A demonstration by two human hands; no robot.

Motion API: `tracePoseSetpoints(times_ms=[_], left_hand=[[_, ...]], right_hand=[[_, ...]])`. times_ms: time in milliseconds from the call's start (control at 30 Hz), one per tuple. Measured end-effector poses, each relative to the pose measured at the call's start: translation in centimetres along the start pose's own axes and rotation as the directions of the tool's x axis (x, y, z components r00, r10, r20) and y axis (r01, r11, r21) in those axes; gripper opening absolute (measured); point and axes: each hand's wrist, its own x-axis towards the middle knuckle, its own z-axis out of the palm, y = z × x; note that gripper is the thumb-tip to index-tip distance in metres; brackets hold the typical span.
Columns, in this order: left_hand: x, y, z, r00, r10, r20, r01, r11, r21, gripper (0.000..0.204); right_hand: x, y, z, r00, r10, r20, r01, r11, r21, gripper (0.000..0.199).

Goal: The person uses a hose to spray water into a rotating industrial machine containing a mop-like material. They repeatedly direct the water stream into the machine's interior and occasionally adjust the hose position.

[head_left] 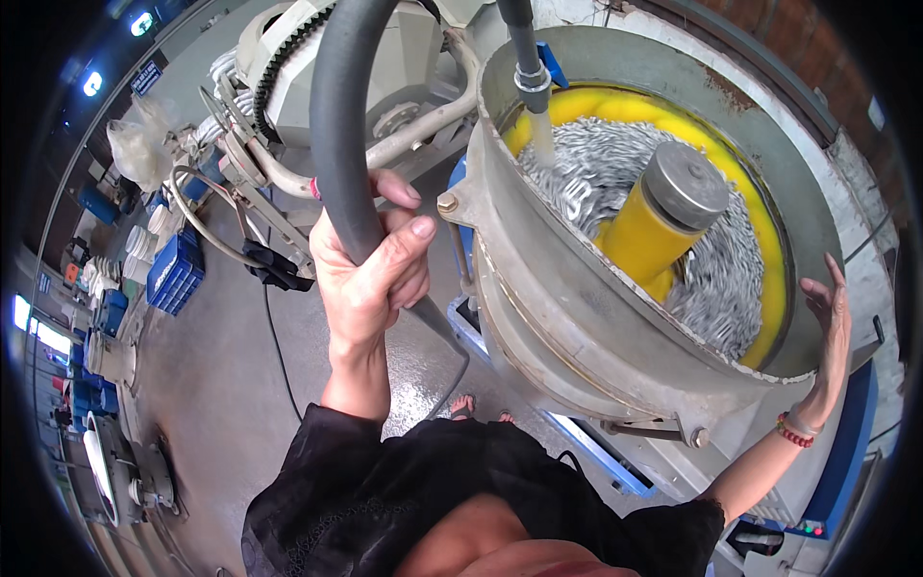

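**Left hand point(373, 264) grips a thick grey hose point(346, 115) beside a round tub point(553, 303) of silvery pieces point(726, 279)**

The left hand, left of centre in the frame, is closed around the hose, its thumb lying across the front. The hose drops from the top edge into the fist; a thinner dark line point(444, 332) runs below it toward the lower middle.

The right hand point(829, 313), at the right of the frame, is open with the fingers spread and pointing up, at the right rim of the tub. Whether the palm presses on the metal cannot be told. A red beaded bracelet point(795, 432) circles that wrist.

The grey tub fills the upper right. Inside its yellow lining point(772, 250), the small pieces lie in a ring, mostly blurred, around a yellow column point(642, 231) with a grey metal cap point(687, 178). At the upper middle, a nozzle point(532, 85) with a blue lever point(551, 64) points down over the pieces, and a pale stream point(542, 139) falls from it.

A machine with a dark toothed ring point(288, 58) stands at the upper left. Farther left are a clear plastic bag point(139, 152) and a blue crate point(176, 274) on the grey floor point(226, 365).
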Motion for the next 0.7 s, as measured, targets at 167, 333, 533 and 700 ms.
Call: tracePoseSetpoints(times_ms=[167,333,533,700], left_hand=[[0.3,-1.8,-0.5,0.993,0.116,0.017,-0.112,0.981,-0.161,0.021],[0.8,-2.8,-0.9,0.990,0.134,0.046,-0.123,0.974,-0.189,0.021],[1.0,-1.8,-1.4,0.998,-0.055,0.021,0.056,0.996,-0.067,0.020],[0.7,-1.5,-2.3,0.993,-0.102,0.057,0.104,0.994,-0.045,0.023]], right_hand=[[0.2,-0.3,0.3,1.000,0.017,-0.012,-0.018,0.996,-0.092,0.062],[0.3,-0.3,0.4,0.999,0.044,0.010,-0.043,0.992,-0.122,0.058],[0.4,-0.1,0.0,0.998,0.058,0.019,-0.055,0.990,-0.131,0.054],[0.4,0.0,0.1,0.998,0.056,0.037,-0.051,0.990,-0.133,0.052]])
